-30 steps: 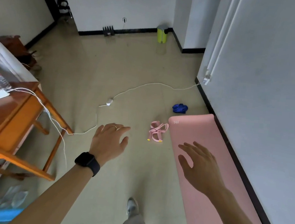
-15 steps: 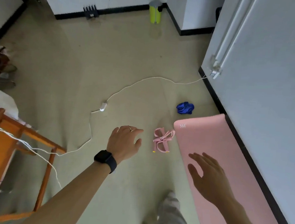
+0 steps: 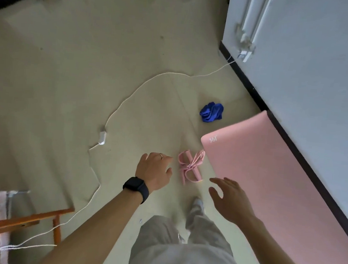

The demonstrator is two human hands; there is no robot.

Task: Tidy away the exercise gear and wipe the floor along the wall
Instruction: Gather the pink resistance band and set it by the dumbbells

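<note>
A pink exercise mat (image 3: 269, 182) lies flat on the floor along the right wall. Just left of its far corner sits a bundled pink resistance band (image 3: 190, 167). A crumpled blue cloth (image 3: 211, 112) lies on the floor beyond the mat's end. My left hand (image 3: 154, 170), with a black watch and a ring, hovers spread a little left of the band and holds nothing. My right hand (image 3: 228, 197) hangs with spread fingers below and right of the band, over the mat's edge, also holding nothing.
A white cable (image 3: 129, 98) with an inline switch (image 3: 102, 137) snakes across the beige floor from a wall fitting (image 3: 244, 53). An orange wooden table frame (image 3: 24, 222) stands at lower left. My grey-trousered leg and shoe (image 3: 197, 205) are below the hands. A black baseboard (image 3: 293, 150) lines the wall.
I have stepped forward and tilted my view down. Both hands have come closer to the pink band, and the table has slid toward the lower left.
</note>
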